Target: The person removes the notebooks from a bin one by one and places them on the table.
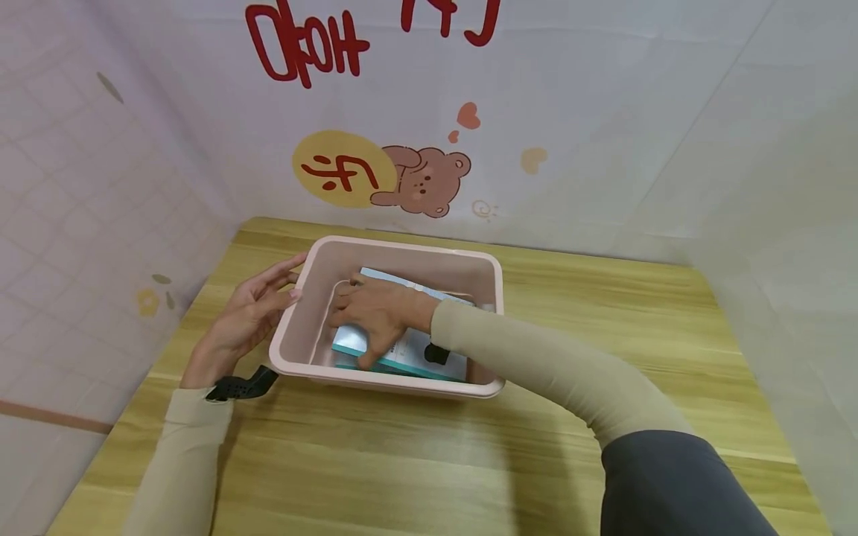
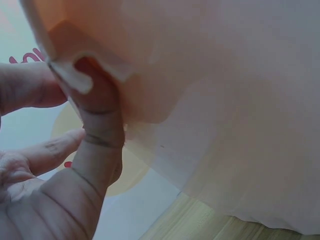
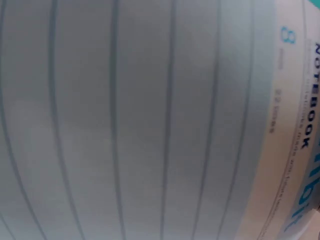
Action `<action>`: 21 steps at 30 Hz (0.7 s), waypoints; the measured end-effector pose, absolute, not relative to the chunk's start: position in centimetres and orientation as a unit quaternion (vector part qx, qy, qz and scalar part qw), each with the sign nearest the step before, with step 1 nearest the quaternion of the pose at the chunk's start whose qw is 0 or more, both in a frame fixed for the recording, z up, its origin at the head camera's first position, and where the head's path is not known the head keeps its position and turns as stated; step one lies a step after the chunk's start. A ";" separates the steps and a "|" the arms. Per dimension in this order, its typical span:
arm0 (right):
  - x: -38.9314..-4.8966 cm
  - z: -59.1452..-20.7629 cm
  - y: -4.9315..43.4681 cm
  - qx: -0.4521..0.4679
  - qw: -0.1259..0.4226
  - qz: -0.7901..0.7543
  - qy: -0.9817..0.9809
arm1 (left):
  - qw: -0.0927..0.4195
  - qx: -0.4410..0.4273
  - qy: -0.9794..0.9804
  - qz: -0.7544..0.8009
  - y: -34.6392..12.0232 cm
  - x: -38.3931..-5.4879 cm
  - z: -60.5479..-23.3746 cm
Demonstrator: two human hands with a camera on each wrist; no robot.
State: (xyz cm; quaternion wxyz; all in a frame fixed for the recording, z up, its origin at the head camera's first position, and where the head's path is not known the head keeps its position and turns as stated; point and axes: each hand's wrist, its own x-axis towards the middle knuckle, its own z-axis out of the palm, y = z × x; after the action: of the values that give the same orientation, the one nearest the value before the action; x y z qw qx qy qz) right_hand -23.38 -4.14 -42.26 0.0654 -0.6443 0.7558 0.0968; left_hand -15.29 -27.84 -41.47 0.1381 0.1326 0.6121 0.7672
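Note:
A pale pink plastic bin (image 1: 395, 388) stands on the table with notebooks lying in it. My left hand (image 1: 244, 320) holds the bin's left rim; in the left wrist view the thumb (image 2: 102, 120) hooks under the rim's lip. Inside the bin, my right hand (image 1: 378, 309) rests with spread fingers on the top notebook (image 1: 409, 351), which has a pale cover and a teal edge. Another teal edge shows beneath it at the near side. The right wrist view is filled by a striped notebook cover (image 3: 145, 120) printed with "NOTEBOOK"; no fingers are clearly visible there.
The wood-grain table (image 1: 375, 454) extends around the bin on all sides. Behind it rises a white wall sheet (image 1: 590, 149) with a printed bear (image 1: 429, 182) and red lettering. Similar sheets close off the left and right sides.

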 end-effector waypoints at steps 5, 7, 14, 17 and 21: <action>-23.5 -41.8 -4.2 -0.638 0.058 0.072 0.764 | 0.141 0.128 0.614 0.766 -28.0 -15.3 -41.6; -23.5 -41.6 -4.2 -0.635 0.054 0.065 0.768 | 0.142 0.128 0.615 0.765 -28.0 -15.3 -41.6; -23.7 -40.8 -4.1 -0.644 0.013 0.033 0.764 | 0.143 0.142 0.610 0.766 -27.9 -15.3 -41.6; -23.7 -40.1 -4.1 -0.643 -0.002 0.017 0.765 | 0.143 0.143 0.609 0.767 -27.9 -15.3 -41.6; -23.6 -39.1 -3.9 -0.636 -0.014 -0.005 0.772 | 0.143 0.147 0.608 0.767 -27.9 -15.3 -41.6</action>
State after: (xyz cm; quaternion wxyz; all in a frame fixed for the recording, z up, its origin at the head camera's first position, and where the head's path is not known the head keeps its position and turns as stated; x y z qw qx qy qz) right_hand -23.65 -3.90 -39.09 -0.0140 -0.6357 0.7718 -0.0051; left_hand -15.28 -27.88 -41.63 0.1431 0.1469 0.6079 0.7671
